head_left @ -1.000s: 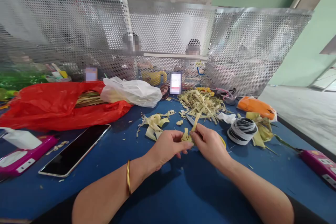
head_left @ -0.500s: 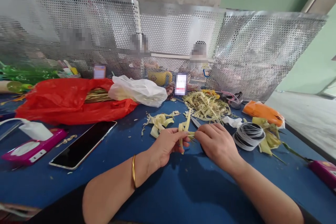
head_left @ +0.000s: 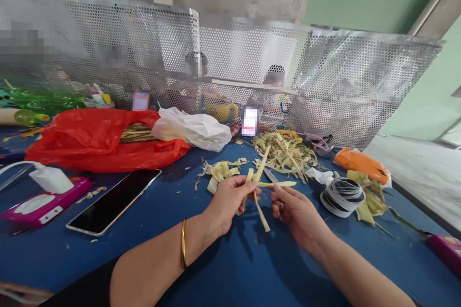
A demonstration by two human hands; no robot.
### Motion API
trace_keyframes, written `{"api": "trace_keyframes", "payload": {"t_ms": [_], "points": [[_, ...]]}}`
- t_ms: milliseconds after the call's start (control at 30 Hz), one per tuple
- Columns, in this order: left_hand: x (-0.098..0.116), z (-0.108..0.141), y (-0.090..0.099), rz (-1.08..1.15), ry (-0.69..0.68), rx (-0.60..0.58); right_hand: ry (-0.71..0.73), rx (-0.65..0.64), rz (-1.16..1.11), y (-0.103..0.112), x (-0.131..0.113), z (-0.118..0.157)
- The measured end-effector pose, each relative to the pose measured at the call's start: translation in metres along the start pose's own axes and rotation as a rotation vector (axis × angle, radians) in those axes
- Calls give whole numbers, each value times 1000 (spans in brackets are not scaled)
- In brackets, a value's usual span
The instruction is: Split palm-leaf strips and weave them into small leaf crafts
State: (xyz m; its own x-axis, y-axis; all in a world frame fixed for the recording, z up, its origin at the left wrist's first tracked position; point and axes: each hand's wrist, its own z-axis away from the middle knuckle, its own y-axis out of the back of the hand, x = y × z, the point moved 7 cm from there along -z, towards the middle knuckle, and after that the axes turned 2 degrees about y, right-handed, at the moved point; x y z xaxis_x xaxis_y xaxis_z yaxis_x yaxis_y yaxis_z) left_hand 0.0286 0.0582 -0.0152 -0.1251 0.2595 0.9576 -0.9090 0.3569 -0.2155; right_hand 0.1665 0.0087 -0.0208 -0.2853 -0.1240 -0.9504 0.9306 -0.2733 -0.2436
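Left hand (head_left: 228,197) pinches pale leaf strips (head_left: 262,167), frame centre — ends newly fanned apart.
Right hand (head_left: 294,208), fingers curled, meets the rightward end, pinch unclear — so the left seems the anchor, above the blue bench (head_left: 234,271).

Pale yellow strips (head_left: 262,163); blue table (head_left: 223,273); red bag (head_left: 79,136), 9 o'clock; orange packet (head_left: 358,161), 3 o'clock; dotted silver screen (head_left: 248,45), 12 o'clock.

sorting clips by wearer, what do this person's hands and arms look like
The left hand and right hand are both ungloved. A thin, gold-coloured bangle circles the left wrist; none shows on the right. A black sleeve ends near the left elbow.
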Motion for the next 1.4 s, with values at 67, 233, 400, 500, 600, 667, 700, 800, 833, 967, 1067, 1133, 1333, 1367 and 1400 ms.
{"api": "trace_keyframes", "payload": {"t_ms": [67,233,400,500,600,667,700,800,833,967,1067,1133,1333,1367,1400], "points": [[-2,0,-4,-22,24,-51,95,64,-56,7,-7,-2],[-7,3,-6,-104,98,-30,508,52,266,2,-38,9],[-6,7,-9,-155,77,-50,489,-97,393,-12,-40,13],[-6,7,-10,-162,62,-67,387,-103,501,-10,-34,9],[-7,6,-10,-144,79,-63,308,-154,613,-10,-29,4],[-8,5,-9,-129,91,-68,283,-160,665,-8,-26,2],[-8,4,-9,-122,94,-70,275,-154,684,-7,-25,1],[-9,3,-9,-108,98,-79,267,-145,713,-4,-22,-1],[-9,2,-10,-110,97,-87,274,-148,722,-5,-22,-1],[-10,4,-13,-159,87,-136,380,-150,829,-8,-30,2],[-12,5,-13,-186,110,-137,472,-128,967,-10,-36,5],[-14,6,-14,-209,126,-165,495,-104,1023,-9,-37,7],[-16,13,-23,-325,134,-307,419,-123,941,-7,-32,5],[-16,14,-23,-342,143,-307,432,-141,965,-8,-33,5],[-16,15,-24,-363,154,-311,448,-154,987,-10,-34,5]]}}
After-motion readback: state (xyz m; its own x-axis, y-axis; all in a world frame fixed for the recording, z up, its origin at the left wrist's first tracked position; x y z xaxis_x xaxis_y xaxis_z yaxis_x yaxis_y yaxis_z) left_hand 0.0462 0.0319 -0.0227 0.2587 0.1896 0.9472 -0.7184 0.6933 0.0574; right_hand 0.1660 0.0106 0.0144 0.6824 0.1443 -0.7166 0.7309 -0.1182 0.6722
